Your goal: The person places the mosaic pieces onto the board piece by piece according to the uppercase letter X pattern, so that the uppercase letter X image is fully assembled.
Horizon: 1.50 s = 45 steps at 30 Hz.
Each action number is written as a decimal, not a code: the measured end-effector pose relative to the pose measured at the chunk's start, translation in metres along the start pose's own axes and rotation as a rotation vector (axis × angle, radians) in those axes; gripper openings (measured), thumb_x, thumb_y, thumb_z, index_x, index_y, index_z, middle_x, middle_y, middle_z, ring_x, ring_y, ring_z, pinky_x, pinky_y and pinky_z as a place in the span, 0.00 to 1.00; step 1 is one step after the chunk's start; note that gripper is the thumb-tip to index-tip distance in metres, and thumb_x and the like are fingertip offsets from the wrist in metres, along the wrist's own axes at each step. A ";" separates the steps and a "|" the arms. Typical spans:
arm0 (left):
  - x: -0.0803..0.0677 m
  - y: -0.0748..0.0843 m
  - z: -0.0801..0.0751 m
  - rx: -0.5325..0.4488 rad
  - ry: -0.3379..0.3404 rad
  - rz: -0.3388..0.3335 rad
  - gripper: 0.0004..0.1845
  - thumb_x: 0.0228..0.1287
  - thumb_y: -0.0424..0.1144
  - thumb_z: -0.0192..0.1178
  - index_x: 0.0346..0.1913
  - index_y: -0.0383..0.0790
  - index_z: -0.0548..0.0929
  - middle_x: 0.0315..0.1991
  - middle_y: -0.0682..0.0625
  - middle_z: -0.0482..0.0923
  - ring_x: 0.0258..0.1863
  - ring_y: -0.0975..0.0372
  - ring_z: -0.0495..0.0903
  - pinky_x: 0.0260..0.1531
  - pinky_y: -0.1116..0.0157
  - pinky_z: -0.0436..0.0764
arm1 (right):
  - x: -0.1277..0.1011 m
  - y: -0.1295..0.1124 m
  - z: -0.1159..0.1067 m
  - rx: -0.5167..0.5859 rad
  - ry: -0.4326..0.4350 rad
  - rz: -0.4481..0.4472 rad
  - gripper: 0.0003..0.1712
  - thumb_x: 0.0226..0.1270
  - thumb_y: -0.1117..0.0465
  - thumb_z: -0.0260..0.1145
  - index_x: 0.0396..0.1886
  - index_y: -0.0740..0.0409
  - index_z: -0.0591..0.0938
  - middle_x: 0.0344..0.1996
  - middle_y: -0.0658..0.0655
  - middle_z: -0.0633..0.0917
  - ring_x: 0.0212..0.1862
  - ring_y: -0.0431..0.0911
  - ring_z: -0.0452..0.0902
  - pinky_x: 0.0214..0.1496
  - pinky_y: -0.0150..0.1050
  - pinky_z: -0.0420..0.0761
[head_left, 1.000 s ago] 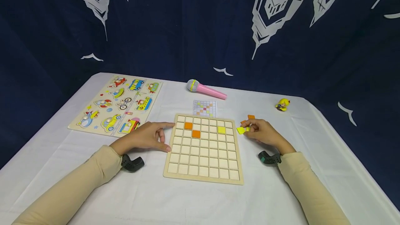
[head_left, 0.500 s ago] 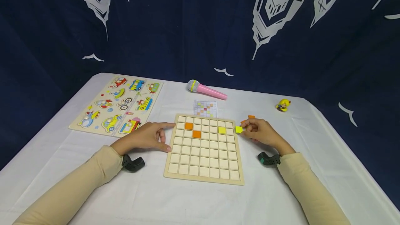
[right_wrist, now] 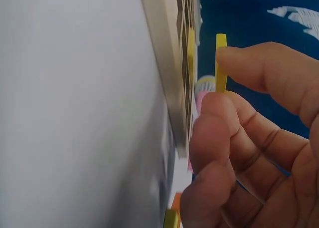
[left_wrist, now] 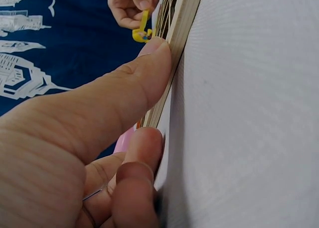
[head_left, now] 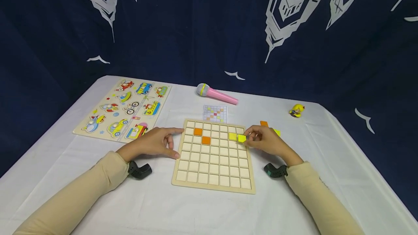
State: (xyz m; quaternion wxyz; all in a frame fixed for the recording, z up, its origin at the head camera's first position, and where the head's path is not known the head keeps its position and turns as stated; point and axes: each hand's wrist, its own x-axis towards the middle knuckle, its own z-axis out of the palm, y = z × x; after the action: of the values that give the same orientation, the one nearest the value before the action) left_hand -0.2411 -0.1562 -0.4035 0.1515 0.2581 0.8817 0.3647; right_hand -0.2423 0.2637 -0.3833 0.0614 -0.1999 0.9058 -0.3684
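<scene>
Right hand (head_left: 266, 142) pinching a yellow tile (head_left: 241, 138) over the grid board (head_left: 213, 175), left hand (head_left: 153, 143) flat, fingers relaxed, thumb against the board's edge

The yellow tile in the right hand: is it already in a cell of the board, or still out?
Out. The right hand pinches the yellow tile above the grid board, clear of the cells in the right wrist view.

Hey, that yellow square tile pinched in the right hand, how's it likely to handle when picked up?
The yellow tile looks thin and flat, so probably light. It keeps its shape edge-on in the right hand, so likely stiff. Being flat, it shouldn't roll on the grid board.
</scene>
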 end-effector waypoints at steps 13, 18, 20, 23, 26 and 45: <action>0.000 0.000 0.001 -0.007 0.000 -0.005 0.51 0.55 0.45 0.85 0.79 0.33 0.72 0.31 0.53 0.82 0.25 0.61 0.76 0.28 0.66 0.72 | 0.005 -0.019 0.010 -0.007 -0.063 -0.103 0.13 0.65 0.67 0.80 0.45 0.66 0.87 0.30 0.49 0.83 0.25 0.41 0.71 0.30 0.32 0.72; 0.000 0.000 0.001 -0.010 0.002 -0.002 0.51 0.55 0.45 0.85 0.79 0.33 0.72 0.31 0.53 0.82 0.25 0.61 0.75 0.29 0.66 0.72 | 0.011 -0.025 0.014 -0.043 -0.086 -0.109 0.13 0.64 0.65 0.81 0.44 0.65 0.86 0.28 0.48 0.82 0.25 0.41 0.72 0.32 0.32 0.73; 0.000 0.000 0.001 -0.010 0.002 0.000 0.51 0.55 0.45 0.85 0.79 0.33 0.72 0.31 0.53 0.82 0.25 0.62 0.75 0.29 0.66 0.72 | 0.013 -0.027 0.016 -0.068 -0.090 -0.105 0.12 0.64 0.65 0.81 0.43 0.64 0.86 0.28 0.48 0.82 0.26 0.41 0.72 0.34 0.33 0.73; 0.000 0.000 0.001 -0.009 0.002 0.005 0.51 0.55 0.45 0.85 0.79 0.33 0.72 0.31 0.53 0.82 0.25 0.62 0.75 0.29 0.66 0.72 | 0.016 -0.030 0.019 -0.103 -0.094 -0.100 0.12 0.65 0.64 0.81 0.41 0.61 0.86 0.29 0.47 0.82 0.26 0.41 0.72 0.35 0.33 0.73; 0.000 0.000 0.000 -0.008 0.000 0.010 0.51 0.55 0.45 0.85 0.79 0.33 0.72 0.31 0.53 0.82 0.24 0.62 0.75 0.29 0.66 0.72 | 0.018 -0.033 0.021 -0.114 -0.106 -0.097 0.11 0.65 0.64 0.80 0.41 0.60 0.86 0.28 0.46 0.81 0.26 0.41 0.72 0.35 0.33 0.72; -0.001 -0.001 0.000 -0.004 -0.002 0.009 0.51 0.55 0.46 0.85 0.79 0.33 0.72 0.31 0.54 0.83 0.24 0.62 0.76 0.28 0.66 0.73 | 0.030 -0.044 0.032 -0.138 -0.152 -0.040 0.11 0.64 0.65 0.80 0.42 0.60 0.86 0.24 0.47 0.79 0.28 0.42 0.72 0.36 0.36 0.71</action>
State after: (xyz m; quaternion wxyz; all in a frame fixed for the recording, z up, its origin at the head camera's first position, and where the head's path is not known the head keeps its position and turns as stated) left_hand -0.2405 -0.1570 -0.4039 0.1514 0.2622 0.8795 0.3671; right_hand -0.2479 0.2025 -0.3752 0.1086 -0.2489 0.9177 -0.2901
